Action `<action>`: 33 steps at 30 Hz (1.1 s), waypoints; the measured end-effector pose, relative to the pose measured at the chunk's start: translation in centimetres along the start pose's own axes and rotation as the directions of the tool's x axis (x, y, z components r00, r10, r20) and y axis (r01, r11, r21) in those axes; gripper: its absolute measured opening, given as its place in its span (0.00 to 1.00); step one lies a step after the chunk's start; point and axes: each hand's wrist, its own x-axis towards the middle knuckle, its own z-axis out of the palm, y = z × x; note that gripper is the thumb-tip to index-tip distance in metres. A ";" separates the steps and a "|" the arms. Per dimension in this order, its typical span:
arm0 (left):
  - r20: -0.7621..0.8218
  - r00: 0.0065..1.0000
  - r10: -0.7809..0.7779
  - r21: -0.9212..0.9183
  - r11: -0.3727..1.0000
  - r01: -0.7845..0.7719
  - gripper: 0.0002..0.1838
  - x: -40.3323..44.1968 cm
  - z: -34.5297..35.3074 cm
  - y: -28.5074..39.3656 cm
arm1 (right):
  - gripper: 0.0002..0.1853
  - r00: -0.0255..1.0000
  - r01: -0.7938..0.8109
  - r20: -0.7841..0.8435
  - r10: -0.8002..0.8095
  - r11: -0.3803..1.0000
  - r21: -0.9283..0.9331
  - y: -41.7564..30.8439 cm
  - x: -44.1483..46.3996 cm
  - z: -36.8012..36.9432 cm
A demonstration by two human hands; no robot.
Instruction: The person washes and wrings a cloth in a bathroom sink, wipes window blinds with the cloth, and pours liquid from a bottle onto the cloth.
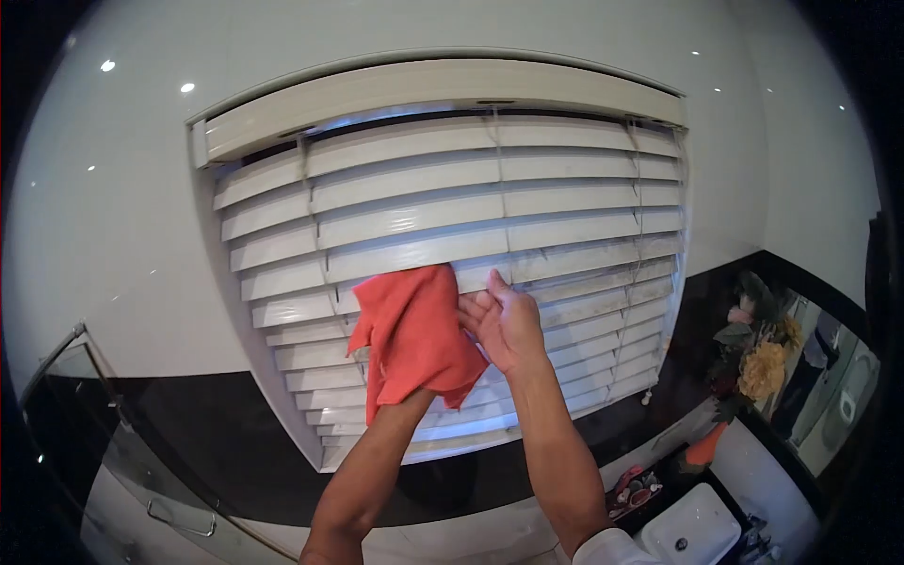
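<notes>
A red cloth [414, 330] drapes over my left hand [424, 399], hiding its fingers. Only the wrist end shows below the fabric. The cloth lies against the middle slats of a white venetian blind [405, 221], its upper edge tucked at a slat. Just to the right, my right hand [504, 320] grips the edge of one slat, thumb up on the front and fingers curled beside the cloth. Greyish marks show on several slats to the right of that hand. Vertical cords run down through the slats.
A white headrail [443, 87] spans the blind's top. A glass door [141, 471] with a handle stands lower left. At lower right are a white basin [692, 527], a mirror [829, 377], artificial flowers [761, 370] and a dark tray [636, 492] of small items.
</notes>
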 end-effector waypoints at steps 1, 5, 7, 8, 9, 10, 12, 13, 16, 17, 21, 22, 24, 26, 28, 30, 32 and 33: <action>0.000 1.000 -0.007 0.001 1.000 0.007 0.32 0.1 0.1 -0.1 | 0.18 0.999 -0.020 -0.048 0.014 0.992 -0.127 -1.4 -1.9 0.5; -0.005 0.999 -0.053 0.009 0.999 0.053 0.32 0.2 0.3 -0.7 | 0.19 0.927 0.172 -0.212 -0.308 0.854 -0.490 -5.0 -4.4 -2.0; -0.005 0.997 -0.078 0.017 0.997 0.078 0.32 0.4 0.5 -1.0 | 0.22 0.803 0.359 -0.308 -0.511 0.826 -0.434 -6.9 -2.9 -3.0; -0.009 0.996 -0.086 0.020 0.996 0.087 0.32 0.7 0.6 -1.0 | 0.22 0.801 0.362 -0.308 -0.513 0.825 -0.434 -7.7 -2.0 -3.7; -0.009 0.995 -0.095 0.021 0.995 0.095 0.32 0.8 0.8 -0.9 | 0.23 0.848 0.349 -0.308 -0.432 0.891 -0.292 -8.4 -1.0 -4.5; -0.009 0.995 -0.102 0.024 0.994 0.103 0.32 1.0 0.9 -0.9 | 0.25 0.890 0.321 -0.292 -0.350 0.936 -0.145 -8.7 0.1 -5.2; -0.004 0.993 -0.115 0.023 0.993 0.116 0.32 1.0 1.3 -0.7 | 0.29 0.919 0.313 -0.238 -0.315 0.949 -0.046 -8.8 1.5 -5.4; 0.002 0.994 -0.114 0.022 0.993 0.114 0.32 1.0 1.5 -0.5 | 0.28 0.951 0.259 -0.179 -0.251 0.965 0.026 -8.7 1.7 -5.0; 0.020 0.999 -0.044 -0.005 0.999 0.044 0.31 1.7 3.0 1.0 | 0.26 0.967 0.231 -0.123 -0.222 0.971 0.065 -7.8 2.5 -5.0; 0.029 1.000 0.000 -0.017 1.000 0.001 0.31 2.1 3.6 1.8 | 0.24 0.957 0.265 -0.132 -0.259 0.964 0.034 -7.4 2.8 -5.2; 0.065 0.991 0.116 -0.053 0.992 -0.113 0.31 3.0 4.8 3.7 | 0.23 0.950 0.297 -0.129 -0.286 0.952 0.072 -7.4 2.1 -4.9; 0.073 0.990 0.124 -0.057 0.991 -0.120 0.31 3.1 4.7 3.3 | 0.23 0.953 0.285 -0.123 -0.278 0.957 0.049 -7.6 1.9 -5.0; 0.084 0.991 0.100 -0.047 0.994 -0.096 0.30 2.6 3.9 1.8 | 0.23 0.954 0.278 -0.120 -0.273 0.960 0.027 -8.3 1.7 -5.3; 0.093 0.995 0.036 -0.019 0.999 -0.035 0.30 2.0 3.0 -0.4 | 0.22 0.954 0.279 -0.116 -0.276 0.960 0.011 -8.2 1.5 -5.0; 0.088 0.996 -0.014 0.007 1.000 0.013 0.30 2.0 2.4 -1.8 | 0.21 0.953 0.279 -0.129 -0.275 0.960 0.006 -8.3 1.4 -4.8; 0.077 0.997 -0.026 0.014 1.000 0.025 0.29 2.4 2.8 -1.8 | 0.19 0.959 0.255 -0.127 -0.252 0.967 0.009 -8.1 1.6 -4.8; 0.067 0.998 0.010 -0.002 1.000 -0.010 0.29 3.0 3.6 -0.5 | 0.19 0.958 0.262 -0.127 -0.258 0.965 0.012 -7.9 1.5 -4.5; 0.067 0.997 0.043 -0.017 0.999 -0.042 0.29 3.0 4.0 0.6 | 0.20 0.954 0.274 -0.134 -0.270 0.961 0.017 -7.9 1.5 -4.4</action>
